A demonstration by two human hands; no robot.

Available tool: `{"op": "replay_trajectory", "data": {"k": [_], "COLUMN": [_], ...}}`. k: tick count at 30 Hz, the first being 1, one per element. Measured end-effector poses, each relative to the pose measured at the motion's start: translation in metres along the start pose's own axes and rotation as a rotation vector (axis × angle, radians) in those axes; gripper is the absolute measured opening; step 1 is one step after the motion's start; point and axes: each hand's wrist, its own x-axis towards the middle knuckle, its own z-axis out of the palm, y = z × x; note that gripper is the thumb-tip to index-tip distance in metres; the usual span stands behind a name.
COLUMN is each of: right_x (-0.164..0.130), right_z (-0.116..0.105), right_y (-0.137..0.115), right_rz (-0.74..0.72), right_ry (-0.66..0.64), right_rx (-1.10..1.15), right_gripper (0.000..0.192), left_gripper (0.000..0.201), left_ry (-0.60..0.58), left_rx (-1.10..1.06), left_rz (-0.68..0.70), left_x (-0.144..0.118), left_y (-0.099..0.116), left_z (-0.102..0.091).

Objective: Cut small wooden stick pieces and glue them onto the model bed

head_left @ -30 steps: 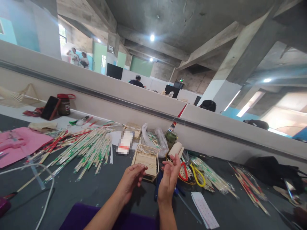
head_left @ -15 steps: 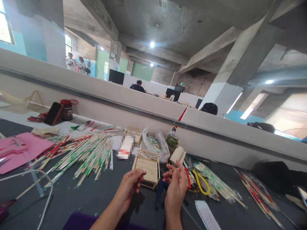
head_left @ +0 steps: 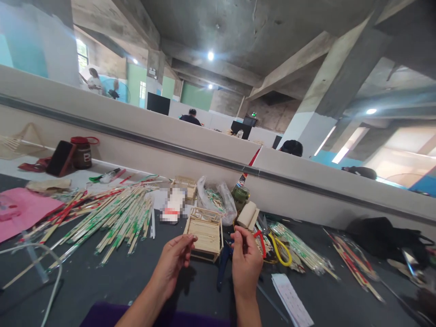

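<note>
My left hand [head_left: 176, 256] is held above the dark tabletop with thumb and forefinger pinched together. A tiny pale bit shows at its fingertips, too small to name. To its right my right hand [head_left: 245, 259] is raised with the fingers curled and thumb and forefinger drawn together. Whatever they hold, if anything, I cannot make out. Just beyond and between both hands stands a small model of wooden sticks [head_left: 204, 234], with a slatted flat top and a railing at its back. Dark blue-handled pliers [head_left: 223, 268] lie beside my right hand, partly covered by it.
Wrapped chopsticks [head_left: 116, 218] spread across the left. Yellow-handled scissors [head_left: 281, 252], a paper roll [head_left: 247, 214] and more chopsticks [head_left: 301, 247] lie to the right. A folded paper [head_left: 292, 299] is in front. Behind stand a plastic bag [head_left: 218, 200], a bottle [head_left: 81, 153] and a partition [head_left: 136, 131].
The fingers of my right hand, spread before, have come together into a pinch. My left hand stays pinched. The whole view has shifted slightly, with things appearing further left and higher.
</note>
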Motion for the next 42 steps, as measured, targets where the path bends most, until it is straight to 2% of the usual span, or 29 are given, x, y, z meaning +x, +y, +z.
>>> {"op": "replay_trajectory", "data": {"k": [2,4,8,11,15,18,22,28,32,37,42], "right_x": [0.005,0.009,0.007,0.0,-0.008,-0.01,-0.012,-0.008,-0.004,-0.006,0.0], "right_z": [-0.008,-0.02,-0.04,-0.041,-0.039,-0.045,-0.054,-0.057,-0.061,-0.066,-0.078], "right_y": [0.003,0.008,0.021,0.034,0.045,0.049,0.058,0.074,0.084,0.092,0.079], "right_rz": [-0.001,0.034,0.211,0.266,0.326,0.37,0.402,0.443,0.482,0.597,0.556], "right_ry": [-0.018,-0.087,-0.376,-0.469,-0.484,-0.507,-0.547,-0.496,-0.424,-0.297,-0.145], "right_rx": [-0.102,-0.312,-0.795,-0.902,-1.041,-1.094,-1.065,-0.906,-0.709,-0.382,-0.139], "right_gripper": [0.044,0.038,0.025,0.024,0.023,0.028,0.027,0.021,0.031,0.024,0.049], "left_gripper": [0.043,0.044,0.043,0.04,0.041,0.044,0.044,0.049,0.049,0.046,0.047], "left_ry": [0.013,0.02,0.005,-0.009,-0.002,0.012,0.003,-0.014,-0.008,-0.003,-0.013], "left_rx": [0.006,0.008,-0.017,-0.047,-0.072,-0.09,-0.104,-0.1,-0.091,-0.095,-0.096], "left_rz": [-0.019,-0.036,-0.062,-0.077,-0.114,-0.139,-0.15,-0.135,-0.117,-0.102,-0.094], "left_x": [-0.001,-0.003,-0.006,-0.005,-0.002,-0.001,-0.005,-0.006,-0.004,-0.003,-0.001], "left_y": [-0.001,-0.003,-0.007,-0.008,-0.008,-0.007,-0.004,-0.004,-0.004,-0.004,-0.005], "left_z": [-0.005,-0.01,-0.018,-0.02,-0.023,-0.024,-0.023,-0.019,-0.019,-0.02,-0.022]}}
